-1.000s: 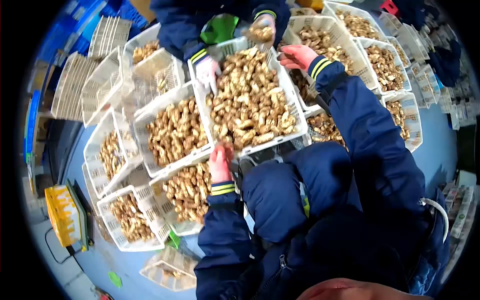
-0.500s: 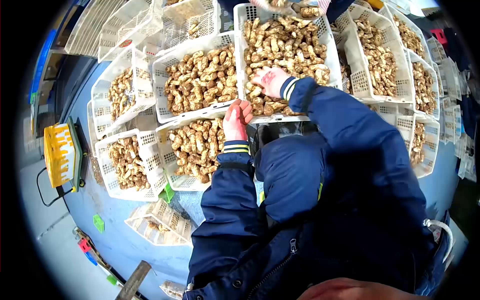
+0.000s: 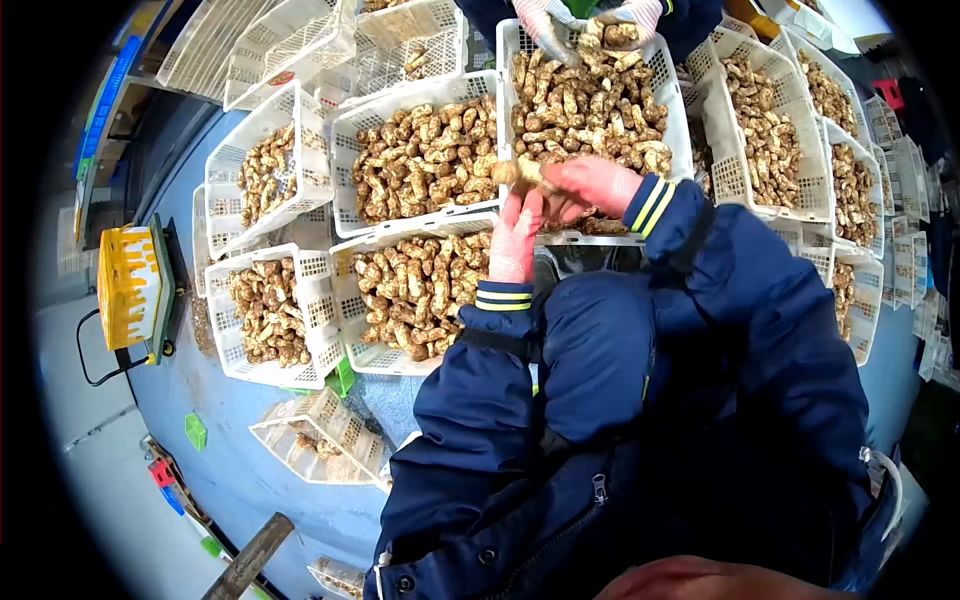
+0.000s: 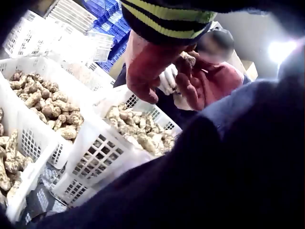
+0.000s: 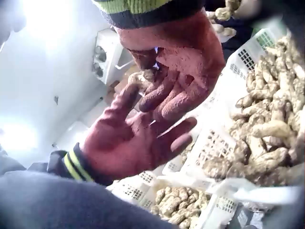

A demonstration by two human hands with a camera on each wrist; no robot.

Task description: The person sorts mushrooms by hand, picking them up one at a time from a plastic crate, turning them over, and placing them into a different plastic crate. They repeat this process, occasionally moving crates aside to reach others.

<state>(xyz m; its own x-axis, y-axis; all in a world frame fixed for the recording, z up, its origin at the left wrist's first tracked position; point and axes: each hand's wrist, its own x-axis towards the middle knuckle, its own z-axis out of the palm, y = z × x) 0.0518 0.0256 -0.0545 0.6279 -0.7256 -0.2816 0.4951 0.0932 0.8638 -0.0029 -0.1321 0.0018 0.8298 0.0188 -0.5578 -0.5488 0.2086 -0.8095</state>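
Note:
Pink-gloved, my right hand point(image 3: 597, 186) pinches a pale, brown-capped mushroom point(image 3: 508, 173) over the near end of a white crate point(image 3: 679, 130) of mushrooms. Just below it is my left hand point(image 3: 514, 240), also gloved. The right wrist view shows the left palm point(image 5: 126, 145) turned up with its fingers extended, close under the mushroom point(image 5: 139, 78) between the right thumb and fingers; whether a left finger touches it I cannot tell. In the left wrist view, the left hand point(image 4: 150, 67) partly faces the right hand point(image 4: 214, 85).
Across the crate, another person's gloved hands point(image 3: 545, 22) are over the mushrooms, one holding some. White crates of mushrooms stand on both sides, including one at the left point(image 3: 341, 190). A yellow bin point(image 3: 127, 290) on a cart and a tipped crate point(image 3: 318, 435) are on the floor.
My right hand has come up from the mushrooms in the crate with one in its fingers, beside my left hand. The left fingers, curled before, have straightened.

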